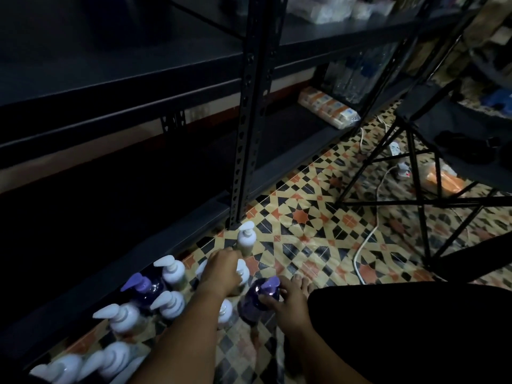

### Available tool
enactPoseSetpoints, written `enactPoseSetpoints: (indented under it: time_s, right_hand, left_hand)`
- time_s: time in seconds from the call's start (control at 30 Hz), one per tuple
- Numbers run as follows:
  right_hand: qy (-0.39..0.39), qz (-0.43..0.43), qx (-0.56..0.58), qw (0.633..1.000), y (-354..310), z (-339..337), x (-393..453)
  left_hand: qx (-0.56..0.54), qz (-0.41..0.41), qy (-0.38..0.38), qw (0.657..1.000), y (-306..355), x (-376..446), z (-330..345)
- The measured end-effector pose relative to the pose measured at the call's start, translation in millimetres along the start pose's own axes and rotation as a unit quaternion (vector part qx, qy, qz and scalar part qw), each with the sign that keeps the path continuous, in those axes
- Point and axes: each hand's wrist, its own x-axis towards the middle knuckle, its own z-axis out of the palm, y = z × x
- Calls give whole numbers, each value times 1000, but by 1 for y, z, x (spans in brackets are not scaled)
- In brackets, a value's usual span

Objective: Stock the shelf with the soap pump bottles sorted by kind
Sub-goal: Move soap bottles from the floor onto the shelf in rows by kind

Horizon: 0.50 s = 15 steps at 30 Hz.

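Several soap pump bottles stand on the patterned floor in front of a dark metal shelf [124,79]. Most are white [173,271], two are purple. My right hand [288,303] grips a purple bottle [256,300] by its neck, just below the purple pump. My left hand [223,268] reaches over a white pump bottle [243,271] and its fingers curl round the top of it. Another white bottle [246,239] stands alone nearer the shelf post. A second purple bottle [144,288] stands among the white ones at the left.
The black shelf post [249,120] rises just behind the bottles. An orange-white pack [328,106] lies on the low shelf at the right. A folding chair [443,151], a white cable [365,239] and a power strip [396,149] are on the tiled floor. My knee [401,328] is at the lower right.
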Motion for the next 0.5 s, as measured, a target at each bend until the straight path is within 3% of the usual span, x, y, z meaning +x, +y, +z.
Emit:
enactPoseSetpoints:
  time_s: [0.13, 0.3, 0.37, 0.5]
  right_hand:
    - [28, 21, 91, 995, -24, -23, -10]
    - [58, 18, 197, 978, -62, -53, -26]
    - [70, 16, 244, 967, -79, -61, -36]
    - [77, 21, 300, 950, -107, -66, -52]
  left_hand:
    - [-159, 2, -32, 987, -2, -4, -41]
    - [-266, 54, -18, 962, 2, -25, -105]
    - [-334, 77, -1, 940, 3, -34, -123]
    - [-495, 46, 28, 867, 8, -55, -149]
